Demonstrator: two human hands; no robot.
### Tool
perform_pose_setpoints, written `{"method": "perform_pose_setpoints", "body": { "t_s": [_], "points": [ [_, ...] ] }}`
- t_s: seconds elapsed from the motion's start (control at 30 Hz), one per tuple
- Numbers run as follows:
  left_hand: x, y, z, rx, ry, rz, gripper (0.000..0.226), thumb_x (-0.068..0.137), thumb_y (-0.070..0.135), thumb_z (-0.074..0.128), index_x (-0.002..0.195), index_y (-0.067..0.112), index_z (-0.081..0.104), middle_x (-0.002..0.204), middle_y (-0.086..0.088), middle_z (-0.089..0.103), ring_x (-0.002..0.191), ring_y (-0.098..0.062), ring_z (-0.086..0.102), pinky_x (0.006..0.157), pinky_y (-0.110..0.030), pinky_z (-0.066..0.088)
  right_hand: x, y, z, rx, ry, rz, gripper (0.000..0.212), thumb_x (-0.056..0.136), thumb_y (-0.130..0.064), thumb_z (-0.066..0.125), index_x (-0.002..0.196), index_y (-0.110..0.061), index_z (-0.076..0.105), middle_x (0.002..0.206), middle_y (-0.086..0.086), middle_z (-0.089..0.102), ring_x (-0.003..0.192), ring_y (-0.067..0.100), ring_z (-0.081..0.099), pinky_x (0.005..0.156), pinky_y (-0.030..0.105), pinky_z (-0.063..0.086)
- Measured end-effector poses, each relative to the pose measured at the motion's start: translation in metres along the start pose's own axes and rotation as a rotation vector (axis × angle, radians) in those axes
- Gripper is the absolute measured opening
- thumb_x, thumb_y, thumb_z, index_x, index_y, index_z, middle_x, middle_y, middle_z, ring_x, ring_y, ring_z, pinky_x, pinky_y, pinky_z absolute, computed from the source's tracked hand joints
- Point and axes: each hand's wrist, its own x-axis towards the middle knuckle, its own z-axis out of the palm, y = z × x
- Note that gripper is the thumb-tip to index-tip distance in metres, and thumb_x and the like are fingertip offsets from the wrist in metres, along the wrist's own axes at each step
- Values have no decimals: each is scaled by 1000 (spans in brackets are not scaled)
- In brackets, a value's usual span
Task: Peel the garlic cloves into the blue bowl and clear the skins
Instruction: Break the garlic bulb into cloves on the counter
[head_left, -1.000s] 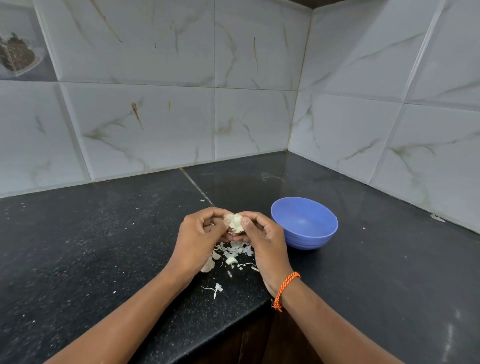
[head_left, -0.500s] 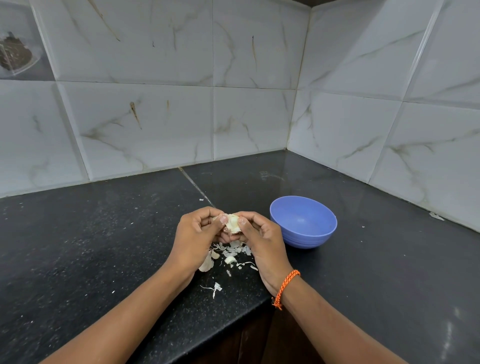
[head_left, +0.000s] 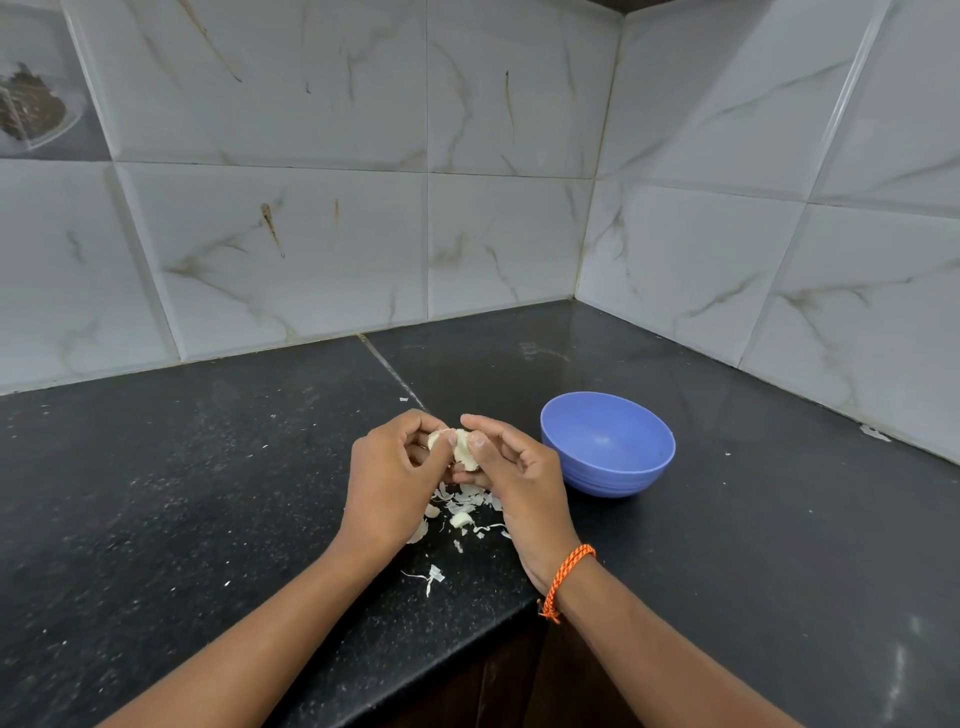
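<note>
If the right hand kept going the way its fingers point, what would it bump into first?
Probably the garlic it already pinches, then the left hand right behind it. The right hand points left, away from the blue bowl.

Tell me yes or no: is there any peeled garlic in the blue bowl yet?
No: the blue bowl shows only its bare inside, while both hands hold the garlic above the skins beside it.

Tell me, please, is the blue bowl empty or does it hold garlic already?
Empty: the blue bowl stands upright on the counter, its visible inside bare.
</note>
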Motion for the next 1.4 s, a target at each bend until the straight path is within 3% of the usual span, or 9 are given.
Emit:
{"method": "perform_pose_setpoints", "body": {
  "t_s": [0.17, 0.3, 0.4, 0.6, 0.73, 0.93, 1.1, 1.2, 1.4],
  "points": [
    [-3, 6, 3, -65, -26, -20, 10, 103, 16, 73, 95, 15, 78, 78, -2, 80, 72, -17, 81, 77, -49, 68, -2, -1, -1, -102, 56, -37, 19, 97, -15, 78, 116, -11, 78, 106, 4, 82, 97, 25, 80, 88, 47, 66],
    [-1, 7, 1, -126, -13, -80, 13, 105, 12, 69, 95, 10, 77, 77, -6, 80, 72, -21, 81, 79, -47, 68, -2, -1, 0, -110, 96, -19, 21, 101, -12, 72, 121, -13, 78, 107, 0, 82, 93, 21, 81, 82, 35, 66],
    [0, 4, 0, -123, 1, -103, 13, 105, 13, 68, 95, 11, 76, 75, -7, 79, 71, -22, 80, 79, -48, 67, 0, -1, 0, -95, 114, -23, 20, 105, -11, 66, 120, -16, 78, 112, -2, 80, 96, 20, 80, 87, 36, 65],
    [0, -2, 0, 86, 43, -63, 15, 102, 20, 70, 87, 24, 73, 69, 3, 75, 61, -13, 75, 72, -47, 64, -2, -2, 2, -149, 135, -48, 24, 108, -9, 59, 116, -19, 78, 114, -5, 78, 101, 14, 78, 91, 36, 64],
    [3, -10, -2, 241, 81, -29, 19, 98, 25, 72, 82, 33, 70, 71, 12, 72, 66, -9, 71, 69, -41, 61, -3, 0, 1, -205, 195, -90, 24, 108, -13, 59, 113, -26, 79, 113, -8, 77, 93, 17, 77, 80, 27, 61],
    [2, -9, -4, 296, 12, -7, 22, 90, 18, 82, 94, 39, 78, 84, 21, 76, 81, 2, 72, 77, -28, 61, -3, -1, 1, -210, 204, -98, 18, 105, -15, 65, 115, -23, 78, 101, -5, 79, 86, 17, 75, 69, 27, 61],
    [-1, -2, -6, 353, 20, -53, 21, 90, 32, 83, 105, 46, 82, 78, 30, 75, 76, 6, 73, 75, -35, 64, -2, 0, 0, -270, 207, -123, 10, 100, -19, 74, 108, -23, 77, 84, -4, 77, 73, 15, 72, 66, 29, 61],
    [-1, 2, -7, 369, 46, -50, 5, 90, 46, 82, 95, 46, 83, 75, 30, 75, 73, 6, 73, 70, -35, 64, -2, 0, -1, -275, 190, -128, 12, 97, -16, 78, 106, -24, 78, 82, 0, 77, 75, 18, 75, 68, 29, 62],
    [0, 2, -8, 369, 79, -40, 19, 96, 52, 76, 82, 41, 82, 67, 23, 73, 63, -2, 70, 63, -38, 62, -2, 1, -2, -263, 178, -134, 12, 96, -18, 79, 107, -24, 78, 86, 1, 78, 78, 18, 76, 71, 30, 63]
  ]
}}
